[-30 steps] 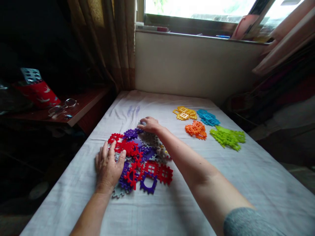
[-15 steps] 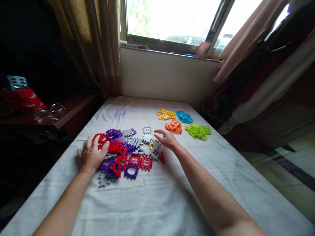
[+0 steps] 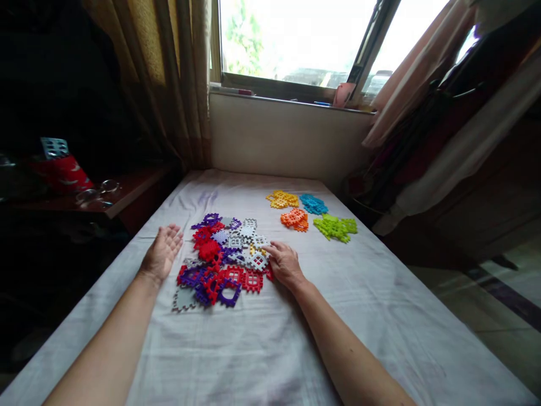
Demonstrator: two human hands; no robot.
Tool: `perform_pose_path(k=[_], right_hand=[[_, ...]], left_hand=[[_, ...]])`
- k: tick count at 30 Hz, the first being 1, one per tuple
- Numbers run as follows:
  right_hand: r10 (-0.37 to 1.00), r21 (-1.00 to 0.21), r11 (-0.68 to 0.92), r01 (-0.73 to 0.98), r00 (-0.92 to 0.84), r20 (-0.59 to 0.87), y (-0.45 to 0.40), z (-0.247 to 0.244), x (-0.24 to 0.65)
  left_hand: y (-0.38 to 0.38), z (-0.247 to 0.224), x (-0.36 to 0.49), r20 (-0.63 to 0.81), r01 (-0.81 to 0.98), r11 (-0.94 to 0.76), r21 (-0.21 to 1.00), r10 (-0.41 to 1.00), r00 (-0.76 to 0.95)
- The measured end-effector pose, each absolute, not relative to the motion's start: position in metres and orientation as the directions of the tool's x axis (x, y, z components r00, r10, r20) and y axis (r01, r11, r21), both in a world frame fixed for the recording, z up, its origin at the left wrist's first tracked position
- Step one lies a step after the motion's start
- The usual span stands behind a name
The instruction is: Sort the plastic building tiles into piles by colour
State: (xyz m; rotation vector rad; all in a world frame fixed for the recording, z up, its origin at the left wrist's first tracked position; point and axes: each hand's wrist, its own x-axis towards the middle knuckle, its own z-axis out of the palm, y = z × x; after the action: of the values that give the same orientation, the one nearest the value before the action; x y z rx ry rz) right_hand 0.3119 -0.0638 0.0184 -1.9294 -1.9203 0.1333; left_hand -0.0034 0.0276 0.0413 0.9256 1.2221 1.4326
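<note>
A mixed heap of flat plastic interlocking tiles lies between my hands: red tiles (image 3: 208,251), purple tiles (image 3: 229,294), grey tiles (image 3: 185,299) and a few yellow bits (image 3: 256,249) among them. Just left of the heap, my left hand (image 3: 163,254) is open and turned on its edge, fingers extended, holding nothing. My right hand (image 3: 285,264) is at the heap's right edge, its fingertips by a grey window-shaped tile (image 3: 260,241). Its fingers are partly spread, with nothing visible in them. A red tile (image 3: 269,273) is partly hidden beneath that hand.
Sorted piles of yellow tiles (image 3: 282,199), blue tiles (image 3: 313,204), orange tiles (image 3: 295,219) and green tiles (image 3: 335,228) lie farther back on the sheet-covered bed (image 3: 338,316). Glasses (image 3: 98,193) and a red container (image 3: 67,175) rest on a side table at left.
My left hand has come off the heap's left side and turned on edge. The left tiles have shifted inward to the right. My right hand has moved slightly down to the heap's edge.
</note>
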Motion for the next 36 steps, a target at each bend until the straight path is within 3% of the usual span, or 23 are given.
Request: perform_pose_path(k=[3,5,11,15,22,29,32,36], right_hand=[[0.978,-0.346,0.122,0.93,-0.052,0.204,-0.058,0.021,0.311],[0.982,-0.341,0.139,0.93,-0.084,0.171,-0.052,0.026,0.31],[0.99,-0.272,0.139,0.952,-0.126,0.066,-0.029,0.045,0.309],[0.987,-0.29,0.154,0.944,-0.133,0.091,-0.027,0.045,0.309],[0.978,-0.518,0.02,0.855,0.091,0.189,-0.039,0.028,0.325],[0.988,-0.816,-0.076,0.573,0.154,0.016,-0.019,0.037,0.353],[0.986,-0.852,-0.065,0.52,0.162,0.024,0.016,0.054,0.364],[0.897,-0.872,-0.076,0.483,0.415,0.151,0.073,0.079,0.383]], left_hand=[[0.018,0.049,-0.027,-0.183,-0.509,0.052,0.859,0.96,-0.21],[0.014,0.053,-0.034,-0.242,-0.605,0.055,0.794,0.942,-0.232],[0.013,0.054,-0.03,-0.282,-0.658,0.057,0.751,0.929,-0.241],[0.014,0.051,-0.031,-0.266,-0.648,0.044,0.761,0.931,-0.249],[0.016,0.052,-0.031,-0.288,-0.698,0.057,0.714,0.932,-0.219],[0.015,0.058,-0.031,-0.335,-0.775,0.077,0.627,0.925,-0.178],[0.016,0.059,-0.031,-0.347,-0.773,0.089,0.628,0.922,-0.175],[0.019,0.059,-0.031,-0.352,-0.76,0.105,0.641,0.921,-0.169]])
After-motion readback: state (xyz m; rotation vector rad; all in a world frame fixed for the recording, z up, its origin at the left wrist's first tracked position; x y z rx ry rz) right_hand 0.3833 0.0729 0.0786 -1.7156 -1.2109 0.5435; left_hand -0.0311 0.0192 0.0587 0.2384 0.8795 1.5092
